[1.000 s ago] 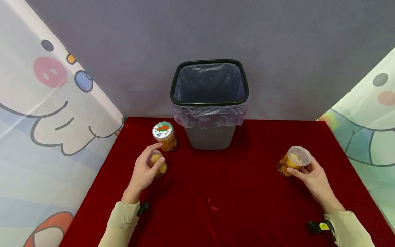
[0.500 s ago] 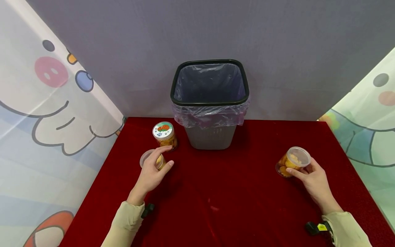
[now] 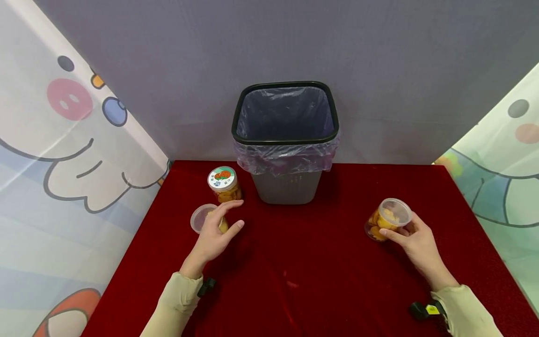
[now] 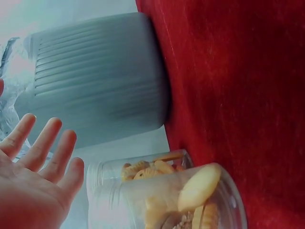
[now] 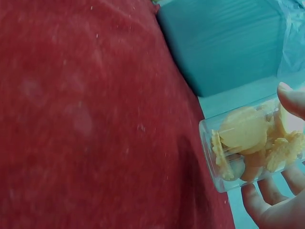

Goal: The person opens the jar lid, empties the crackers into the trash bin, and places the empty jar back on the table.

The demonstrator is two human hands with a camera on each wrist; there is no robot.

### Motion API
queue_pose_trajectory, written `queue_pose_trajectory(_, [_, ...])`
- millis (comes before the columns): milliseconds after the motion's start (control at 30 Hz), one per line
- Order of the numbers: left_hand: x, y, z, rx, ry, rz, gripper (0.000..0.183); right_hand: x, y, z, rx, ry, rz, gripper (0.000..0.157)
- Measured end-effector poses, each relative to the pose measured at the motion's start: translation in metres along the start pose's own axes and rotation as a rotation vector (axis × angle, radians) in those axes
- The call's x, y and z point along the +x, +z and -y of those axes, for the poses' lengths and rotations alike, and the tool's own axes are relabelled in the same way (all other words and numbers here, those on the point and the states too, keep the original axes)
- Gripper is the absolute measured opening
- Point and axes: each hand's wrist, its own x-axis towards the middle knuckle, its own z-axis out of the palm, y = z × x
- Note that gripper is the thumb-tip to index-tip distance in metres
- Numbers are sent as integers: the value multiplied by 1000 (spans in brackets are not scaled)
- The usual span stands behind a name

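Observation:
My right hand [image 3: 421, 245] holds a clear plastic jar of cookies [image 3: 385, 222] at the right of the table, thumb on one side and fingers on the other. That jar has a translucent lid; the right wrist view shows pale cookies [image 5: 243, 129] through its wall. On the left, a second cookie jar [image 3: 200, 219] stands upright with a translucent lid. My left hand [image 3: 212, 241] is just to its right, fingers spread and holding nothing, and partly covers it in the head view. Behind stands a third jar of cookies [image 3: 222, 179], its lid bearing a green and orange label.
A grey trash bin [image 3: 286, 189] with a black rim and a translucent liner stands at the back middle, against a grey wall. Red cloth [image 3: 311, 262] covers the table. Cartoon-printed sheets [image 3: 50, 196] hang at both sides.
My left hand has come off the second jar and shifted right, its fingers opening out. My right hand has moved slightly left with its jar.

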Motion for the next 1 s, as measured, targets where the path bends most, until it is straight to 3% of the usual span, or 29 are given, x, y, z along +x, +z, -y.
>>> queue_pose_trajectory(100, [1,3,1,-18,-7,15,43,1,5,4,66,0,14,68])
queue_pose_trajectory(333, [4,19,36,-49,-26,39,44,2,20,10,44,7,61,68])
queue_pose_trajectory(533, [9,28,42,-129,-4,56,43,4,35,15,47,1,125,70])
queue_pose_trajectory(700, [14,35,36,-163,-9,82,41,6,48,20,63,-22,180,72])
queue_pose_trajectory(1000, [25,40,5,-196,7,130,39,12,71,27,154,-24,233,74])
